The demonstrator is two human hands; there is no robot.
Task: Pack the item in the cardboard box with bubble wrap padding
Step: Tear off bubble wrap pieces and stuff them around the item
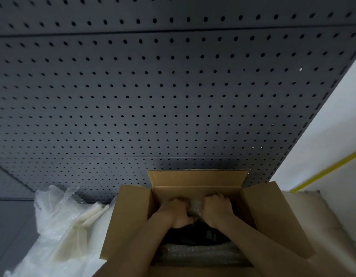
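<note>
A: Where are the hands?

B: Both reach down into the open brown cardboard box [193,216], forearms coming in from 6 o'clock. The left hand [178,213] and right hand [218,211] sit knuckles-up, side by side, each grip curled tight on a wad of clear bubble wrap [195,206] pinched between them.

A: And the item?

B: A dark object [201,235], too dim to identify, lies in the box just toward 6 o'clock of the hands, with more bubble wrap nearer still.

A: Room to move?

B: All four flaps stand open, the side ones splayed at 9 and 3 o'clock. The walls hem the wrists closely. A grey pegboard panel [153,86] rises right behind at 12 o'clock; crumpled clear plastic sheeting [53,226] lies at 9 o'clock on the pale counter [323,216]
</note>
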